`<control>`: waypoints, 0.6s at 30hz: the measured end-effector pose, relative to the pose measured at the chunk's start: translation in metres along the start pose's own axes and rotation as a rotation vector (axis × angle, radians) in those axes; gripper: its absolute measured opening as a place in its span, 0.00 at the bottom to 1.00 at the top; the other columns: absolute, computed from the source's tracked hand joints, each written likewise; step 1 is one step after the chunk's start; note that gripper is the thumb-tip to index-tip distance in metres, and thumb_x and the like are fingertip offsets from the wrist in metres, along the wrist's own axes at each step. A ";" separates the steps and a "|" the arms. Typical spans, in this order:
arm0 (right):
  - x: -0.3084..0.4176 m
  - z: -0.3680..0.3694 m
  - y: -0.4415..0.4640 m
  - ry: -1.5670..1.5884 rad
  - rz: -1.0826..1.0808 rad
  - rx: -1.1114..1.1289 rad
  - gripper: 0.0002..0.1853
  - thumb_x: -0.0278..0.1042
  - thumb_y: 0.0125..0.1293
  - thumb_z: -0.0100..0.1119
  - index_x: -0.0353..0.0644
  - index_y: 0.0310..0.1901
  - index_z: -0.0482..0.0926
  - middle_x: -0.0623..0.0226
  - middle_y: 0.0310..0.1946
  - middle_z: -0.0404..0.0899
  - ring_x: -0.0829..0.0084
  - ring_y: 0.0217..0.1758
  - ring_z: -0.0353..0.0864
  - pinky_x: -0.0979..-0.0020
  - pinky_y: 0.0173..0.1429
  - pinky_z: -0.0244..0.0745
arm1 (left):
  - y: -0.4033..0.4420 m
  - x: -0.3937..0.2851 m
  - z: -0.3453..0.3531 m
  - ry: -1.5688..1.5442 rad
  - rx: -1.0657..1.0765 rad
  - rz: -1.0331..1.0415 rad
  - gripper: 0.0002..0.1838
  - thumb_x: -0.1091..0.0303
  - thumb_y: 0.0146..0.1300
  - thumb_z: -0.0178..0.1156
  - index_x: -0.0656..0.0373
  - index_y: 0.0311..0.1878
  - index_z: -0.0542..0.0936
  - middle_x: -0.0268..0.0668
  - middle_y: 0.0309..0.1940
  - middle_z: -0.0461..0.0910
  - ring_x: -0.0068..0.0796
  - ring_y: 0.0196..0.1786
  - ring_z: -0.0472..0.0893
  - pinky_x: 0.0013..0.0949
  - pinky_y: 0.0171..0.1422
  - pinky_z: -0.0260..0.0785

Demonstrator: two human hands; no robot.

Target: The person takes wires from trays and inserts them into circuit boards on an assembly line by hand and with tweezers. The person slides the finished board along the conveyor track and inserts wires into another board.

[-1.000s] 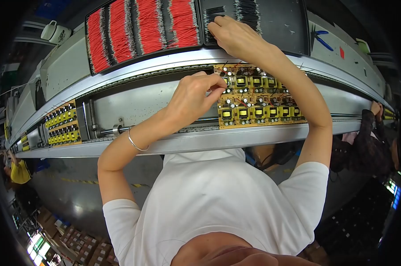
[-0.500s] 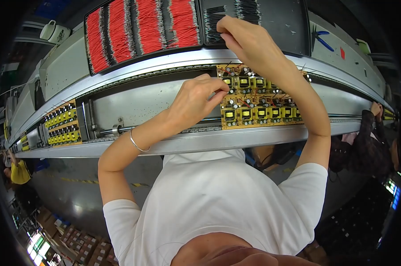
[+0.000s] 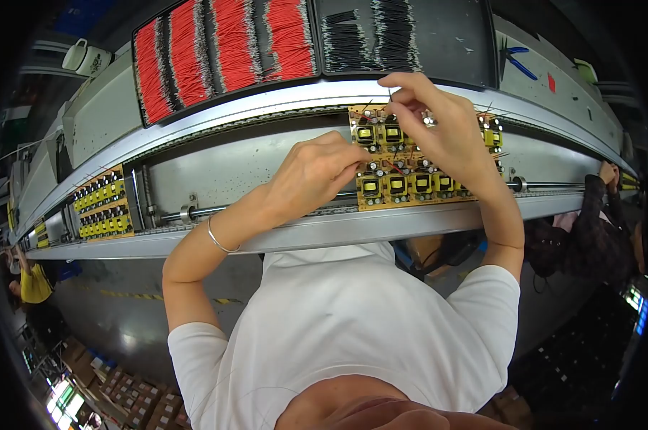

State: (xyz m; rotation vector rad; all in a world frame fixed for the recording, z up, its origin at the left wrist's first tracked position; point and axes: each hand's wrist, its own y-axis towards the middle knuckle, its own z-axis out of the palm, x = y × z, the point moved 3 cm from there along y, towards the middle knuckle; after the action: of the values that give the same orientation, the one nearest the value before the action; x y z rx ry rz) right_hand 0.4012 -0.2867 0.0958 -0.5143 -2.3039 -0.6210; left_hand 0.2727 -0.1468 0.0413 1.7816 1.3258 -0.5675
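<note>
A circuit board panel (image 3: pixel 381 155) with yellow transformers, capacitors and upright wires lies on the conveyor in front of me. My left hand (image 3: pixel 315 172) is closed in a pinch at the panel's left edge; whatever its fingertips hold is hidden. Over the panel's upper rows hovers my right hand (image 3: pixel 439 125), thumb and index finger pinched on a thin black wire (image 3: pixel 390 93). Beyond the rail stands a black tray with bunches of red wires (image 3: pixel 231 43) on the left and black wires (image 3: pixel 394 36) on the right.
Metal rails (image 3: pixel 281 240) run along both sides of the conveyor. Another board panel (image 3: pixel 102 204) sits farther left. Blue-handled pliers (image 3: pixel 521 63) lie right of the tray, and a white mug (image 3: pixel 87 57) stands far left. Other people are at both ends of the line.
My right hand has come back from the black wires in the tray to above the panel, bringing a black wire. The left hand has stayed at the panel's left edge.
</note>
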 end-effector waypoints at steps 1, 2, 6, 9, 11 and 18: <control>-0.001 0.001 -0.001 0.006 0.014 0.008 0.16 0.18 0.61 0.61 0.40 0.51 0.80 0.72 0.29 0.82 0.80 0.26 0.73 0.80 0.32 0.70 | 0.000 -0.001 0.000 0.005 0.002 0.003 0.10 0.82 0.56 0.62 0.61 0.40 0.84 0.37 0.30 0.82 0.31 0.31 0.78 0.32 0.36 0.72; -0.002 0.001 -0.002 0.012 0.028 0.016 0.16 0.18 0.61 0.61 0.40 0.51 0.80 0.72 0.28 0.82 0.80 0.26 0.73 0.80 0.32 0.70 | 0.001 -0.001 0.000 0.010 0.005 0.007 0.09 0.82 0.56 0.62 0.61 0.40 0.84 0.37 0.29 0.81 0.32 0.31 0.79 0.32 0.36 0.73; -0.002 0.001 -0.007 -0.005 0.085 0.062 0.13 0.19 0.61 0.62 0.39 0.48 0.81 0.71 0.28 0.82 0.80 0.26 0.74 0.80 0.31 0.70 | 0.002 0.000 0.003 0.022 -0.017 0.075 0.09 0.81 0.55 0.63 0.61 0.40 0.83 0.36 0.29 0.80 0.31 0.31 0.78 0.32 0.36 0.72; -0.004 0.000 -0.010 -0.008 0.109 0.089 0.10 0.20 0.60 0.62 0.38 0.44 0.81 0.70 0.27 0.82 0.79 0.25 0.74 0.79 0.30 0.69 | 0.001 0.003 0.007 0.069 -0.038 0.121 0.10 0.81 0.55 0.63 0.61 0.41 0.82 0.36 0.29 0.80 0.31 0.31 0.77 0.31 0.35 0.72; -0.007 -0.002 -0.012 -0.007 0.128 0.114 0.06 0.22 0.59 0.63 0.37 0.39 0.81 0.69 0.26 0.81 0.76 0.25 0.74 0.76 0.29 0.68 | 0.001 0.006 0.010 0.145 -0.064 0.169 0.10 0.81 0.55 0.63 0.61 0.41 0.81 0.35 0.29 0.79 0.30 0.31 0.77 0.31 0.36 0.72; -0.012 0.000 -0.019 -0.110 -0.154 0.110 0.02 0.25 0.58 0.65 0.36 0.30 0.82 0.65 0.30 0.77 0.69 0.33 0.74 0.70 0.37 0.71 | 0.000 0.004 0.013 0.122 -0.027 0.273 0.13 0.83 0.54 0.63 0.61 0.43 0.82 0.35 0.34 0.82 0.31 0.34 0.78 0.30 0.39 0.72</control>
State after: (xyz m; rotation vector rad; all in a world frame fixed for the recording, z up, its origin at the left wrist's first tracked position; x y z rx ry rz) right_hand 0.3998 -0.3042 0.0816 -0.3291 -2.4827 -0.5467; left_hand 0.2750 -0.1549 0.0313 1.9593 1.1377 -0.2937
